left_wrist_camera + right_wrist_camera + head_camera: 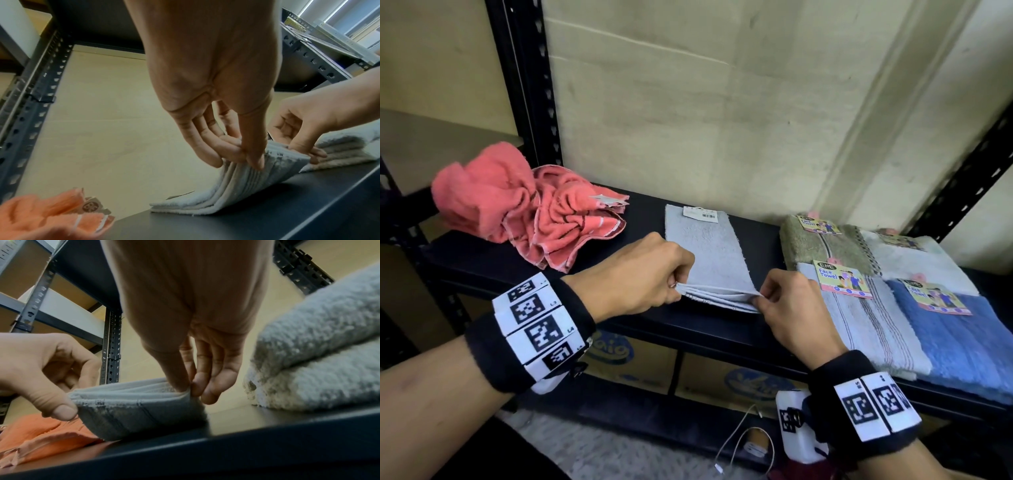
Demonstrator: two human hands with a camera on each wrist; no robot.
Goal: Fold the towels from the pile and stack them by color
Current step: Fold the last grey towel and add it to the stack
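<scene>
A light grey towel (pixel 709 253) lies folded into a long strip across the black shelf (pixel 482 260), a paper tag at its far end. My left hand (pixel 640 277) pinches the near left corner of its layers, and my right hand (pixel 787 308) pinches the near right corner. Both corners are lifted a little off the shelf. In the left wrist view the grey towel (pixel 236 186) rises from the shelf to my fingertips (pixel 255 164). The right wrist view shows the grey towel (pixel 133 408) held between thumb and fingers (pixel 197 387). A crumpled pink towel pile (pixel 524 209) sits at the left.
Folded towels lie at the shelf's right: an olive one (pixel 818 250), a white one (pixel 921 260), a grey striped one (pixel 866 325) and a blue one (pixel 962 339), each tagged. Black rack uprights (pixel 530 85) flank the shelf. Cardboard boxes (pixel 640 363) stand below.
</scene>
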